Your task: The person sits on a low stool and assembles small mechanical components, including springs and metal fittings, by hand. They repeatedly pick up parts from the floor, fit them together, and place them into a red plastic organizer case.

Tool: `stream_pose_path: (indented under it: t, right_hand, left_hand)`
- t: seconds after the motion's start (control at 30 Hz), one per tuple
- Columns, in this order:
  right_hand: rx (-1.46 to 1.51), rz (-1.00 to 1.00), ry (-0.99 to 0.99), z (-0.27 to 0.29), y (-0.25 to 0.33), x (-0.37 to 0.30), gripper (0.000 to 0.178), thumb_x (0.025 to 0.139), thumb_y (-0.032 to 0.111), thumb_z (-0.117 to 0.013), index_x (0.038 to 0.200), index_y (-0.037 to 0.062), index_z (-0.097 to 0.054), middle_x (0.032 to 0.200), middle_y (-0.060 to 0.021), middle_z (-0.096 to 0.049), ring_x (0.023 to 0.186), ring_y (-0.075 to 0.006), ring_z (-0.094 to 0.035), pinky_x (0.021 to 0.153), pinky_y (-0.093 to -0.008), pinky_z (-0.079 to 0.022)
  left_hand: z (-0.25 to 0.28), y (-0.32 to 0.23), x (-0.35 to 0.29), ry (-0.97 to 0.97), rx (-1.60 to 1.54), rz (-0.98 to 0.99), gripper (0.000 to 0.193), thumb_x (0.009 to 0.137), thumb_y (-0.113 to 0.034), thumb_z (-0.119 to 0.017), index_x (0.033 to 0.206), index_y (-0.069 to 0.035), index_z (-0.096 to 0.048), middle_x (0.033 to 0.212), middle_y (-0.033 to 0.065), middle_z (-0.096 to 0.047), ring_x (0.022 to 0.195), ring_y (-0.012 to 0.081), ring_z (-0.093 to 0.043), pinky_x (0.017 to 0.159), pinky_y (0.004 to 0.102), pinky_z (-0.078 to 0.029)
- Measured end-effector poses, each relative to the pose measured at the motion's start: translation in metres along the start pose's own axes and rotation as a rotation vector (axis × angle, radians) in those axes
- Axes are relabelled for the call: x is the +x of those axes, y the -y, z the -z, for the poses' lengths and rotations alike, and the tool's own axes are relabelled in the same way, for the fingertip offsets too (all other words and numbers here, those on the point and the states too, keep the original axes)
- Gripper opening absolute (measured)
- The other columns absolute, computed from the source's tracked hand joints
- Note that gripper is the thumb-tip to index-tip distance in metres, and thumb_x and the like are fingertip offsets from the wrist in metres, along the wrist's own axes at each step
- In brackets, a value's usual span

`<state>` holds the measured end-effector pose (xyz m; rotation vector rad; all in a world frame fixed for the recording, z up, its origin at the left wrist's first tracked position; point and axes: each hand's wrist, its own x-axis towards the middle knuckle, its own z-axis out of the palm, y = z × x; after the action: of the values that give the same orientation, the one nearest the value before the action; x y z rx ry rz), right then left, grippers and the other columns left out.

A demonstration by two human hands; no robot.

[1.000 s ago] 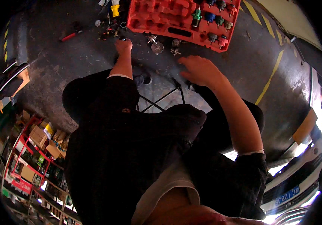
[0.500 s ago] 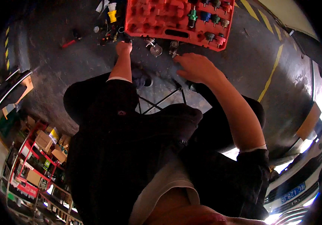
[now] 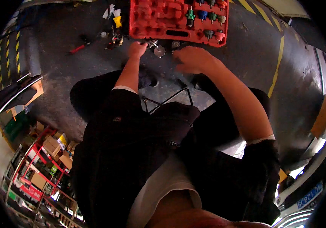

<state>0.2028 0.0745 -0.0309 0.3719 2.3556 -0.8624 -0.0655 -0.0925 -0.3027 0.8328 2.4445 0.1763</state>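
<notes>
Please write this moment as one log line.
left hand: beside round metal part; right hand: near metal piece; red case: holds coloured fittings

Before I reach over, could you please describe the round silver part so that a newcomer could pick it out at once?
Find the large red case at the top of the picture. Just below its lower edge, between the left hand and the right hand, is the round silver part. Its broad, disc-shaped face sets it apart from the smaller metal piece by the right hand.

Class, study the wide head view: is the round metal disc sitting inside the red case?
No, the round metal disc lies on the dark floor, outside the red case's near edge.
</notes>
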Motion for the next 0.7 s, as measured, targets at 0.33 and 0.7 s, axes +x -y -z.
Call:
stream_pose_path:
  t: [0.33,0.7]
  right_hand:
    - [-0.005,0.108,-0.345,0.011,-0.036,-0.006,0.035,0.088,0.030,-0.063,0.115,0.0077,-0.065,0.109,-0.0171,-0.069,0.101,-0.0400,-0.067,0.086,-0.0509,-0.054]
    - [0.278,0.216,-0.555,0.029,-0.030,-0.004,0.031,0.088,0.019,-0.066,0.116,0.0041,-0.067,0.095,-0.0158,-0.072,0.091,-0.0319,-0.070,0.084,-0.0421,-0.054]
  left_hand:
    - [0.161,-0.131,-0.096,0.294,-0.150,-0.629,0.038,0.087,-0.024,-0.066,0.120,-0.005,-0.068,0.105,0.0171,-0.072,0.089,0.0274,-0.070,0.082,0.0368,-0.054]
    - [0.245,-0.145,-0.147,0.715,-0.622,-0.597,0.044,0.089,-0.003,-0.061,0.133,-0.008,-0.061,0.111,0.0041,-0.061,0.098,0.0144,-0.062,0.089,0.0298,-0.053]
